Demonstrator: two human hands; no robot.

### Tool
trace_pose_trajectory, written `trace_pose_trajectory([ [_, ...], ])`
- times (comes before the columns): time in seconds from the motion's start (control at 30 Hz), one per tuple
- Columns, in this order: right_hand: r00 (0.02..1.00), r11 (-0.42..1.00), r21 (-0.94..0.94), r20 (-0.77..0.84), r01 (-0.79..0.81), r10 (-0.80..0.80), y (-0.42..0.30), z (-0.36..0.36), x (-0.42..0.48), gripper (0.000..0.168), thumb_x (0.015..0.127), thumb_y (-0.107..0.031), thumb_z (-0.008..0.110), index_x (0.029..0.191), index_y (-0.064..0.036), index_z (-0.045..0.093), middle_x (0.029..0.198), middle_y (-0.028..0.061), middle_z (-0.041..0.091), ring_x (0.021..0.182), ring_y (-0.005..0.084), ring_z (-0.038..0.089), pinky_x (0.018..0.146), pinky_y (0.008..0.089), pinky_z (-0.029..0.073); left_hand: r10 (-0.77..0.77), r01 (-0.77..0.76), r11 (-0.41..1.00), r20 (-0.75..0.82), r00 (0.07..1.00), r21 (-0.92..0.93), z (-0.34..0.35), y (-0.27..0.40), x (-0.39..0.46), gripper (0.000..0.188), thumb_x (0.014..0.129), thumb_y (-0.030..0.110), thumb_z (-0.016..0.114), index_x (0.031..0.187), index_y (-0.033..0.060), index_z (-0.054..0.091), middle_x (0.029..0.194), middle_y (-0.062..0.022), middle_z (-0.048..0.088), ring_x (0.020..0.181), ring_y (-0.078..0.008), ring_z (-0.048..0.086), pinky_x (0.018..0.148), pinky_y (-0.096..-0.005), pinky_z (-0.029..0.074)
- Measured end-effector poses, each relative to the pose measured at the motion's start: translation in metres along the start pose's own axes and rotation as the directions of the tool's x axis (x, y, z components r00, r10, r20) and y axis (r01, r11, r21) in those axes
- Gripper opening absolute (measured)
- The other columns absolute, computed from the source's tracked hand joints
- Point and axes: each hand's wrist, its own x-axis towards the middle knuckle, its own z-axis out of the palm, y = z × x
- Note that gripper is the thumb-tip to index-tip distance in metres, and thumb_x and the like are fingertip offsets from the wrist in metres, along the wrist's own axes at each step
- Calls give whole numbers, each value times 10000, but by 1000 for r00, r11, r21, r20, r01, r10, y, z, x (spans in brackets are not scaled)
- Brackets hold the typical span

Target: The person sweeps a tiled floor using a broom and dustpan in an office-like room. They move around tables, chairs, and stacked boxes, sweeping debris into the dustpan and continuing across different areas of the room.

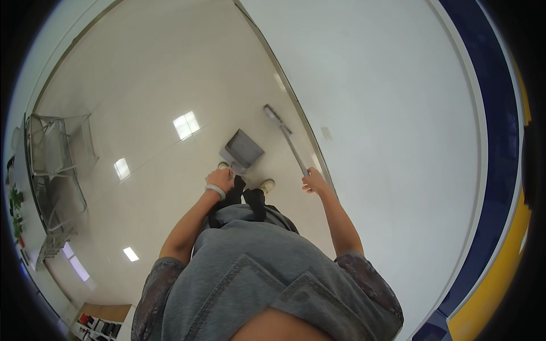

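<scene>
My left hand (pixel 221 179) is closed around the handle of a grey long-handled dustpan (pixel 245 147), most of that handle being hidden by the hand. The pan is low over the floor just ahead of my shoes; I cannot tell whether it touches. Off to the right, my right hand (pixel 315 181) grips the grey stick of a broom (pixel 294 147). The broom head (pixel 277 119) is slightly blurred and lies beyond the dustpan, between it and the foot of the wall. Broom and pan are apart.
A white wall (pixel 384 128) with a dark skirting strip (pixel 294 96) runs close along my right side. Glossy beige floor (pixel 140 85) spreads ahead and left. Folding chairs (pixel 53 145) stand by a table at the far left, with potted plants (pixel 16 204). A shelf unit (pixel 106 313) is at lower left.
</scene>
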Motion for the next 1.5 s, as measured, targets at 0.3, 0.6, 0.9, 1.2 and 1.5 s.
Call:
trace_pose_trajectory([
  [0.3,984,881,-442,131,171,-125,-45,113,20,173,697,3,512,852,58,459,541,153,468,430,235,501,325,333,343,-37,37,999,-69,997,-1,-18,-65,35,195,703,268,566,854,156,618,693,-67,638,704,-266,612,646,-374,482],
  [0.6,961,987,146,276,-63,21,-70,55,-17,375,731,-15,508,1088,65,424,529,50,423,374,114,369,318,258,271,-61,65,994,50,997,-85,-70,-86,44,202,711,295,571,868,184,632,768,-85,640,738,-268,611,672,-393,475],
  [0.9,993,941,-324,-34,98,-115,-84,90,15,237,735,-58,502,921,53,406,691,203,559,566,291,591,407,364,458,56,-58,998,62,997,38,-109,-133,30,184,697,268,566,847,185,632,740,-75,637,717,-263,611,661,-379,481],
  [1.2,977,973,-220,212,71,-23,-107,193,-8,298,705,-28,514,976,64,428,659,147,498,434,180,459,324,282,302,141,-186,949,186,972,253,-91,-155,39,170,653,185,596,816,212,634,901,-46,532,930,-204,512,710,-430,435],
  [1.5,862,886,391,506,-250,20,-117,142,-23,362,727,4,506,1073,50,411,611,62,448,396,117,402,321,231,282,68,-100,983,197,978,156,-112,-176,27,119,664,144,585,775,184,588,942,-1,485,886,-189,531,685,-427,402],
])
